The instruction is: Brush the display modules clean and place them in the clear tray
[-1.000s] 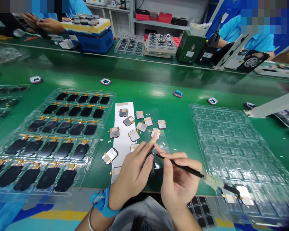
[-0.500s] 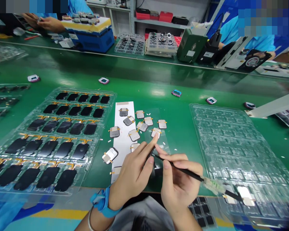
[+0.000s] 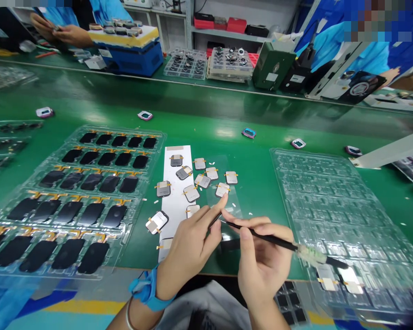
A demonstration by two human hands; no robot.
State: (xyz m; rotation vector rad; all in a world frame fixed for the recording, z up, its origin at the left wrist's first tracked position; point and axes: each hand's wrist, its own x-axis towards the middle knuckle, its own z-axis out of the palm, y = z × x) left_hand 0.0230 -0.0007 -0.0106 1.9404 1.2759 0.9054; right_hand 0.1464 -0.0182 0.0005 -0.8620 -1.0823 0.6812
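My left hand (image 3: 194, 238) is closed, pinching a small dark screen (image 3: 214, 220) seen nearly edge-on and mostly hidden by the fingers. In my right hand (image 3: 266, 256) are slim black tweezers (image 3: 273, 239), their rear part wrapped in clear tape. The tweezers' tip points left, close to the screen; whether it touches cannot be made out. Just beyond both hands, several watch-sized screens (image 3: 192, 193) with grey backs and orange flex strips lie scattered, some on a white paper strip (image 3: 177, 220).
On the left stands a clear tray (image 3: 132, 228) of black screens. A second clear tray (image 3: 316, 197) on the right holds two pale-backed screens (image 3: 351, 279) near its front. Small watch cases (image 3: 248, 133) line the green belt behind. Across it, co-workers' hands (image 3: 72, 35) work by a blue box (image 3: 134, 57).
My right hand and the tweezers have shifted slightly right, and the tweezers' rear end has risen. The watch cases have slid a little left. My left hand has barely moved.
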